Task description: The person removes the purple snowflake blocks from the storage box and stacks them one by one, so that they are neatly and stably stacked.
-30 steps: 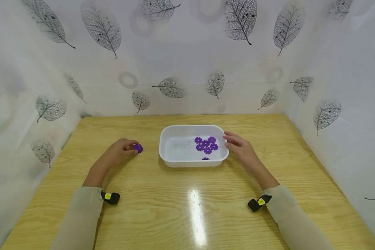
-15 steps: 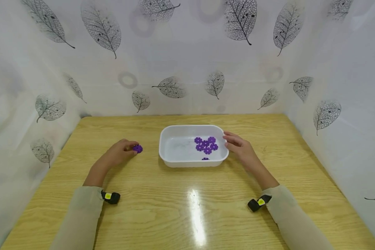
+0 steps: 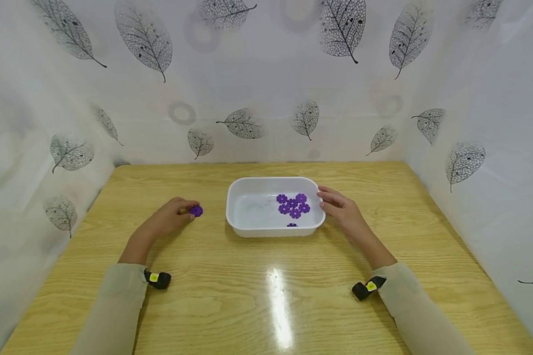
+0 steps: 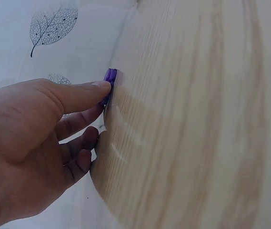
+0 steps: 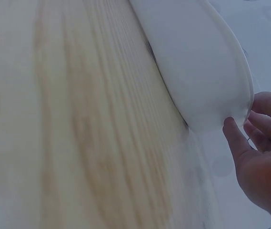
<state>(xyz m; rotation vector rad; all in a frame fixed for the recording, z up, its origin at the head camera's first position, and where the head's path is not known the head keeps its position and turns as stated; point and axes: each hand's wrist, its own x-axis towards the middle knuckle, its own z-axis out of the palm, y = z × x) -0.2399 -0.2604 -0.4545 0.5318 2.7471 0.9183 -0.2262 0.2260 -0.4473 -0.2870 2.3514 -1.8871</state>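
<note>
My left hand (image 3: 172,217) pinches a small stack of purple notched, flower-shaped plastic discs (image 3: 196,211) between thumb and fingers, low over the table left of the tub. In the left wrist view the stack (image 4: 110,80) is seen edge-on at the thumb tip, its layers close together. My right hand (image 3: 341,209) holds the right end of a white rectangular plastic tub (image 3: 253,230). The right wrist view shows the thumb (image 5: 235,138) against the tub's outer wall and the other fingers round at its edge. Several more purple discs (image 3: 292,203) lie flat inside the tub's right half.
Beneath everything is a wood-grain table (image 3: 222,291). A white curtain (image 3: 266,74) with leaf prints rises behind it and along both sides. One disc (image 3: 292,225) in the tub is partly hidden by the front wall. A black strap (image 3: 158,280) sits at each wrist.
The fingers of my left hand have shifted slightly over the purple discs. My right hand and the tub stay where they were.
</note>
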